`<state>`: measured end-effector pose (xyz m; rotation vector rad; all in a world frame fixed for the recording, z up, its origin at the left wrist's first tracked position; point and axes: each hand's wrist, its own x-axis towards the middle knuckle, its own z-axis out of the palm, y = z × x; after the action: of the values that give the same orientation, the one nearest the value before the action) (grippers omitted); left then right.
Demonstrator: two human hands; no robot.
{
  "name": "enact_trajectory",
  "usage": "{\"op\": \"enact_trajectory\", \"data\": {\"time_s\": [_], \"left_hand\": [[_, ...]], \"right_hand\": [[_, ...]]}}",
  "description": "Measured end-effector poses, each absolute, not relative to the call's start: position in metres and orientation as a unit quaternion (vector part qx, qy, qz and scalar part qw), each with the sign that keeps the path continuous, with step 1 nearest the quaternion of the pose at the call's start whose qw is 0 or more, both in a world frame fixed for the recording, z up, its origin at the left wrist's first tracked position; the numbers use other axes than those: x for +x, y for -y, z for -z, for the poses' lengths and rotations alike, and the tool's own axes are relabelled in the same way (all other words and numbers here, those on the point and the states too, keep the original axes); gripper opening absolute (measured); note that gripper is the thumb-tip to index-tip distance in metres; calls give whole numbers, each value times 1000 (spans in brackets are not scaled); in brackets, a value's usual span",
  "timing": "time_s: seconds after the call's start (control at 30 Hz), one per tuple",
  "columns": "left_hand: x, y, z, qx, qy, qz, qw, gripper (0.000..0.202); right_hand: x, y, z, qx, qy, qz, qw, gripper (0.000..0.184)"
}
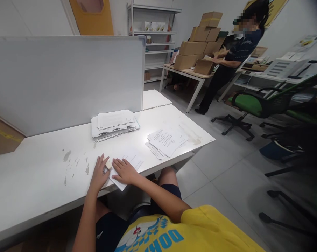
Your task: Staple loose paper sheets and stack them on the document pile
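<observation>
My left hand (100,173) lies on the white desk (43,175) at its front edge, fingers spread and touching a small beige block (108,163). My right hand (125,170) rests flat, fingers spread, on a white printed sheet (133,161) that overhangs the desk edge. The block sits between the two hands at the sheet's left end. A thick stack of papers (113,124) lies further back, and a smaller pile of printed sheets (166,140) lies to the right.
A white partition panel (66,80) stands along the desk's back. Another person (232,59) handles cardboard boxes (200,42) on a far table. Green office chairs (255,105) stand on the tiled floor to the right. A shelf unit (153,38) stands at the back wall.
</observation>
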<state>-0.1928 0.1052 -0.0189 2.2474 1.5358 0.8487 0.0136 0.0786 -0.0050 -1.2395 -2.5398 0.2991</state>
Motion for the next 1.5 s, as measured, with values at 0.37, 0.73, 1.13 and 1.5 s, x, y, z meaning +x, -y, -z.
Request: {"op": "enact_trajectory", "data": {"time_s": [0.37,0.73,1.13,1.5], "left_hand": [[-193,-104,18,783,-531,-291,140,58],[-193,-105,21,779,-529,-302,152,57],[-186,-100,11,768,-540,-290,185,55],[-187,-105,20,772,-538,-294,168,55]], "right_hand": [[8,-89,10,-425,885,-102,158,69],[4,-99,4,-427,885,-102,154,68],[2,-102,-1,-436,880,-117,147,65],[1,-104,1,-434,880,-118,155,68]]}}
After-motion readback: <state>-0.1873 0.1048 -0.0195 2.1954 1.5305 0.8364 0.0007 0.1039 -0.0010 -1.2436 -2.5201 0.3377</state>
